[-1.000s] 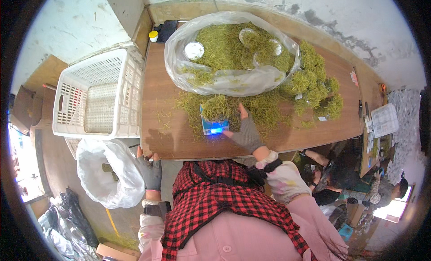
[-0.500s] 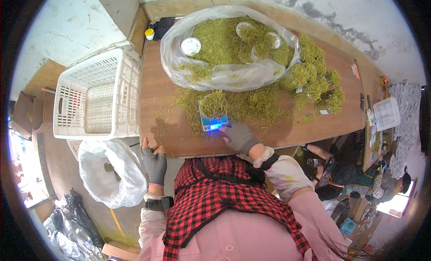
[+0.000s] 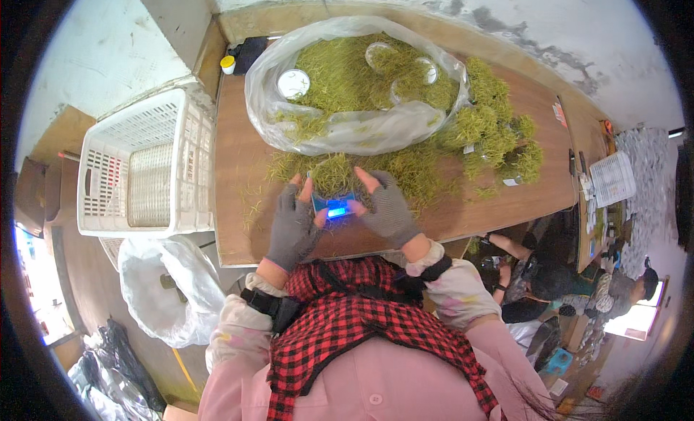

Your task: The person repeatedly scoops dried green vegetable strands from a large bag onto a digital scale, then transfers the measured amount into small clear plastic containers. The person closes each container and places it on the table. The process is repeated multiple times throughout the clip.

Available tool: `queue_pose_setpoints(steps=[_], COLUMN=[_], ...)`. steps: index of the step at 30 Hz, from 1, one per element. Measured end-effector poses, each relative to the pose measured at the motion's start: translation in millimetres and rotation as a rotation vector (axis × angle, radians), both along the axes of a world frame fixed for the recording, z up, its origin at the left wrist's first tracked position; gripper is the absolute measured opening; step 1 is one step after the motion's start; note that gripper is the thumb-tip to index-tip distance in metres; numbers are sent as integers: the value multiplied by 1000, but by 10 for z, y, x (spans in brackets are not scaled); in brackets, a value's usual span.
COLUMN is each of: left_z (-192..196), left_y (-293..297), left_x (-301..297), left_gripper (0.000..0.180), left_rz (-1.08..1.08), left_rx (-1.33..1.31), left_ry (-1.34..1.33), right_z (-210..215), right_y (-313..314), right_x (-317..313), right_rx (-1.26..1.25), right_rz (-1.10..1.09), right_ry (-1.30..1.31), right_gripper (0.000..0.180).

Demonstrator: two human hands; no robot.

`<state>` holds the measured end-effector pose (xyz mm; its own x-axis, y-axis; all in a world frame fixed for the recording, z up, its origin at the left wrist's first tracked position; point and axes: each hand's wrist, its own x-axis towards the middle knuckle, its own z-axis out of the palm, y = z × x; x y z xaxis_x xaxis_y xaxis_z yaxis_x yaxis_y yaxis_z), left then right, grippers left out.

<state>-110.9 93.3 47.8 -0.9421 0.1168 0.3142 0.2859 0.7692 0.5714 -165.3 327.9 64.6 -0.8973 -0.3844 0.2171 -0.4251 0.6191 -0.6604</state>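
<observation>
A small blue digital scale (image 3: 337, 210) with a glowing display lies near the table's front edge. On it rests a heap of green dried plant strands (image 3: 334, 176); whether a clear tub holds them is hard to make out. My left hand (image 3: 293, 226), in a grey fingerless glove, is at the scale's left side with fingers and thumb apart. On the other side my right hand (image 3: 389, 210), gloved alike, has its forefinger stretched beside the heap and its thumb by the display. Behind, a big clear plastic bag (image 3: 361, 135) holds more strands and several round white-and-clear tubs.
Loose strands (image 3: 412, 171) lie around the scale, and filled bundles (image 3: 491, 128) cluster at the right. A white plastic crate (image 3: 195, 171) stands left, above a white-lined bin (image 3: 137, 276). A yellow-lidded tub (image 3: 228, 64) sits at the far left corner. Another person (image 3: 549, 273) works at right.
My left hand has come up from beside the table edge to the scale's left side. My right hand has shifted slightly, its forefinger now extended along the heap. The view has shifted a little.
</observation>
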Motion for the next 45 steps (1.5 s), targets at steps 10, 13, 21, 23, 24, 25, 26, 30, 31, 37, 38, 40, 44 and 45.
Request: queue_pose_setpoints(steps=[10,13,21,23,24,25,26,30,31,37,38,40,44,45], left_z=[50,102,101,87,80,74,67,33,26,16,17,23,35,38], left_y=[232,219,255,255,255,251,249,223,209,133,126,119,125,125], left_x=[-341,-412,-393,-389,-389,-388,-387,-369,-358,-271,-264,-254,-237,-235], left_gripper=[34,32,29,30,30,30,31,41,46,89,91,94,91,89], left_rz=[93,99,158,163,162,165,161,132,132,-23,-33,-54,-15,-28], left_rx=[-147,-146,-61,-63,-60,-47,-50,22,66,193,204,222,252,208], left_ry=[-17,-38,-44,-56,-66,-71,-90,-131,-149,-62,-54,-39,-72,-40], right_z=[-97,-149,-498,-634,-687,-717,-737,-649,-583,-30,45,140,169,152], right_y=[-370,-138,738,757,769,809,846,1037,1078,813,666,322,-231,-323], right_x=[-197,-284,-571,-673,-731,-797,-864,-925,-922,-705,-656,-563,-477,-487], right_rx=[262,-5,589,712,750,780,816,653,553,142,59,-134,54,109], right_rz=[20,102,-304,-278,-261,-238,-223,-338,-369,-295,-209,-12,72,74], right_ry=[145,146,-111,-83,-103,-150,-186,-157,-221,-240,-219,-140,-36,-18], right_gripper=[30,32,49,47,45,43,40,34,33,29,29,30,29,29])
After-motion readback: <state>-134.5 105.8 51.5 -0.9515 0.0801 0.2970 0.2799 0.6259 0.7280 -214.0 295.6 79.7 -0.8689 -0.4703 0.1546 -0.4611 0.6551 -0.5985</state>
